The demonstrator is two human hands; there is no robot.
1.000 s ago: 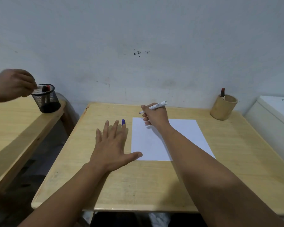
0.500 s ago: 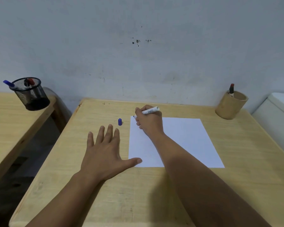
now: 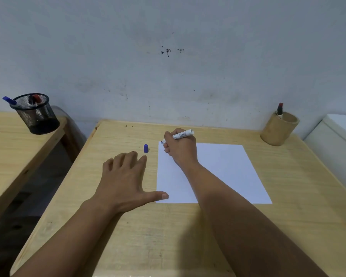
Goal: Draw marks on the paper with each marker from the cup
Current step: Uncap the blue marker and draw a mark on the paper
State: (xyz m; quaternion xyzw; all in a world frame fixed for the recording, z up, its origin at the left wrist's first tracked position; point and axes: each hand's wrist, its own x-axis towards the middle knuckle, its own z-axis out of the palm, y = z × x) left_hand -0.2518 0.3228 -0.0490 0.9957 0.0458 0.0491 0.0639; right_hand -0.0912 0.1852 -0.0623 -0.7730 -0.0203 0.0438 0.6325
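Observation:
A white sheet of paper [image 3: 224, 168] lies on the wooden table [image 3: 288, 226]. My right hand [image 3: 181, 147] grips a white marker [image 3: 183, 134], uncapped, with its tip at the paper's far left corner. The marker's blue cap [image 3: 145, 148] stands upright on the table, left of the paper. My left hand [image 3: 124, 180] rests flat and open on the table beside the paper, its thumb touching the paper's near left corner. A round wooden cup [image 3: 279, 129] at the table's far right holds a red-capped marker [image 3: 280, 109].
A second wooden table [image 3: 10, 140] stands to the left across a gap. On it is a black mesh cup [image 3: 36, 114] with blue, black and red markers. A white box-like surface [image 3: 340, 140] borders the table on the right. A wall rises right behind.
Another person's hand at the mesh cup has gone, leaving a blue marker in it. My right hand has lowered the marker's tip to the paper's corner. The camera tilted slightly.

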